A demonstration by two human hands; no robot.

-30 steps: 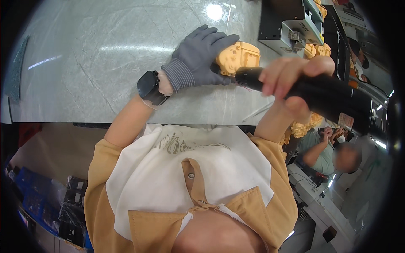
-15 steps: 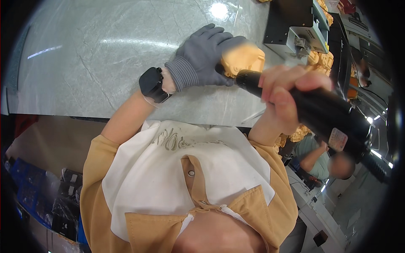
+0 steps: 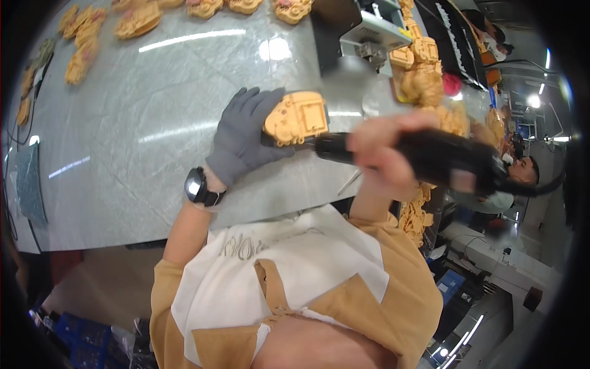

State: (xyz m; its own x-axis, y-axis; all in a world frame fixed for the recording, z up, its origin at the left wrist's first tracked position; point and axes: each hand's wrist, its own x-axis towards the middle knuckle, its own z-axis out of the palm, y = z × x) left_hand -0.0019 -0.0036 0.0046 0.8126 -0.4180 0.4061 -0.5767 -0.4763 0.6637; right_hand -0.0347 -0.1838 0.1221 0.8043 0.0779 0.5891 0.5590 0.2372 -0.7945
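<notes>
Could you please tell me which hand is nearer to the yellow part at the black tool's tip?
The left: the gloved left hand holds the yellow part by its left side. The bare right hand is to its right, gripping the black tool.

Several parts (image 3: 138, 20) lay toward the tabletop's (image 3: 135, 178) far edge, reaching round to its far left corner; a sheet (image 3: 29, 178) lay at the left edge. A machine (image 3: 335, 31) stood toward the far right corner, with a pile (image 3: 423, 86) to its right. Between machine and near edge was a block (image 3: 298, 117), the left hand (image 3: 243, 135) against its left side, and the driver (image 3: 430, 157), in the right hand (image 3: 384, 150), just to its right.
</notes>
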